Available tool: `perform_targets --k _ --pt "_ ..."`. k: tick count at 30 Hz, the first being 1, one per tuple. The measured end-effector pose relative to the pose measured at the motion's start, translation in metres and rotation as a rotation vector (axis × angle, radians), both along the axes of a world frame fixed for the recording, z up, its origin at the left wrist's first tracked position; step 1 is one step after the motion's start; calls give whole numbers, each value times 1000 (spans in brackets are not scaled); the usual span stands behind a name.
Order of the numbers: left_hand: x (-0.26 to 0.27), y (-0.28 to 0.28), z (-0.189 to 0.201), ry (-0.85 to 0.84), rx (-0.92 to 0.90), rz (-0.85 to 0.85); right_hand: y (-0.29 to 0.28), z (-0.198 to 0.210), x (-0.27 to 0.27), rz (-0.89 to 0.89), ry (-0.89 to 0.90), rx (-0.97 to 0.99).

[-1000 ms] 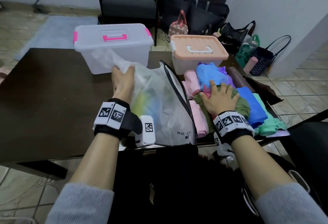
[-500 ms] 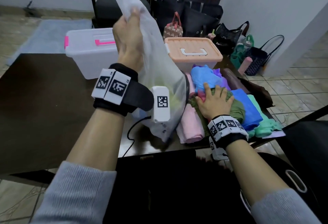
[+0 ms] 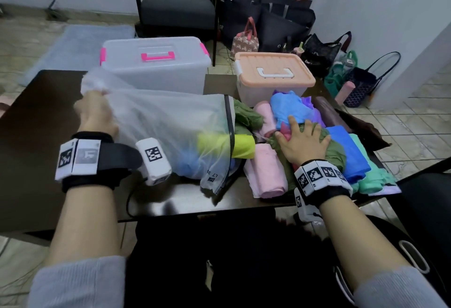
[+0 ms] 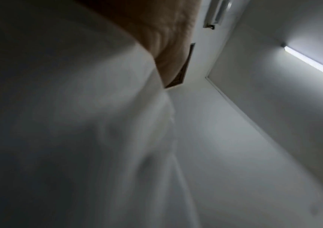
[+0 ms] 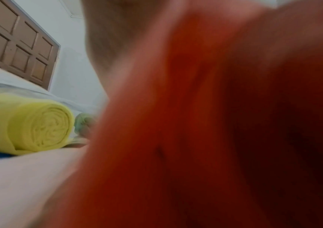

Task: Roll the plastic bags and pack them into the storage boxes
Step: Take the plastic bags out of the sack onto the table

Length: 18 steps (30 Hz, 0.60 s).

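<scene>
- Two bare hands work over a dark table (image 3: 44, 122) strewn with coloured plastic bags.
- Gathered in the fingers of the left hand (image 3: 96, 114) is one end of a large clear plastic bag (image 3: 168, 122); the bag stretches to the right, low over the table, and its black-edged far end drapes over the nearest rolls.
- Seen from the left wrist, the same clear film (image 4: 98, 138) fills most of the blurred frame below the hand (image 4: 168, 38); how the fingers close cannot be told from that view.
- Fingers spread, the right hand (image 3: 302, 141) presses flat on an olive green bag (image 3: 338, 151) in the heap at the table's right end.
- Sticking out from under the clear bag's edge, a yellow roll (image 3: 242, 146) lies just left of that hand; the right wrist view shows its coiled end (image 5: 47, 125) beside a blurred reddish mass that hides the fingers.
- Pink rolls (image 3: 267, 176), a blue bag (image 3: 290, 107) and a teal bag (image 3: 373, 178) crowd the same heap.
- Behind the heap stand two lidded storage boxes: a clear box with pink handle (image 3: 156, 66) and a peach-lidded box (image 3: 273, 73), both closed.
</scene>
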<state>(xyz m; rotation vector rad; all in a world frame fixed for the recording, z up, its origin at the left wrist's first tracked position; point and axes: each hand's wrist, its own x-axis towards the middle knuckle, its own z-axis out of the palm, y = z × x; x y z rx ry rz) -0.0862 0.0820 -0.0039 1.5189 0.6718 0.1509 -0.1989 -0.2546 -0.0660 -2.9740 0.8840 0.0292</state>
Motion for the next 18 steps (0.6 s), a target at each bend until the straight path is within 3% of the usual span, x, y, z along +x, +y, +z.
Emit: perform_targets --k 3,5,7,8,10,12,16,18 --pt "-5 17 -12 163 272 0 -2 4 0 -3 -11 32" --pt "-5 16 -11 195 645 85 -2 6 0 -12 -32 56" --pt "-10 1 -1 59 942 125 0 7 0 -25 -66 67" --pt "-12 -12 7 -41 997 75 2 9 0 -30 -85 71" --pt "-16 -42 18 -221 964 -107 6 14 1 -25 -111 80" --pt "-19 -82 21 -299 802 -327 12 21 2 -1 -134 87" --pt "-35 -154 -5 -123 777 -760 25 35 5 99 -172 85" --pt "-41 -170 -26 -34 851 -844 34 44 5 211 -140 87"
